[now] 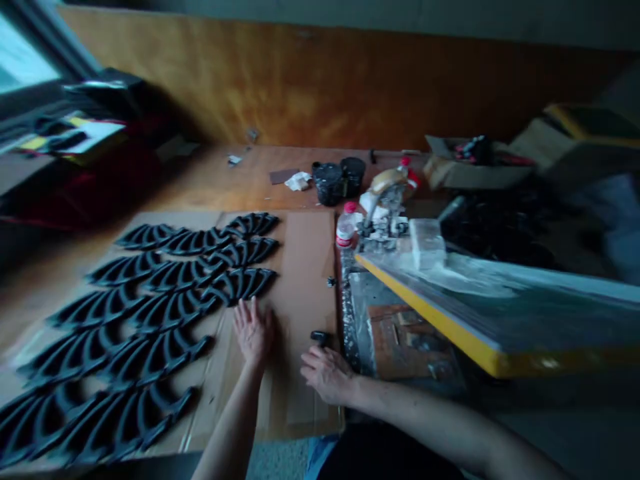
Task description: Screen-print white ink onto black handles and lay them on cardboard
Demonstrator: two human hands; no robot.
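My left hand (pixel 253 333) is open over the cardboard sheet (pixel 307 273), palm down with fingers spread. Its fingertips reach the near edge of a black slatted, fan-shaped piece (pixel 243 285). Several rows of such black pieces (pixel 167 310) lie to the left on the same cardboard. My right hand (pixel 329 375) is curled near the cardboard's right edge. A small black object with a rounded end (pixel 320 337) shows at its far side and seems to be in the fingers. Blur and the hand itself hide the rest of that object.
A yellow-edged board (pixel 430 313) slants across the right, with a white block (pixel 427 243) on it. Beyond the cardboard stand a plastic bottle (pixel 345 230), black tubs (pixel 330 183) and a powder-covered machine (pixel 387 207). An open carton (pixel 475 173) is at the back right.
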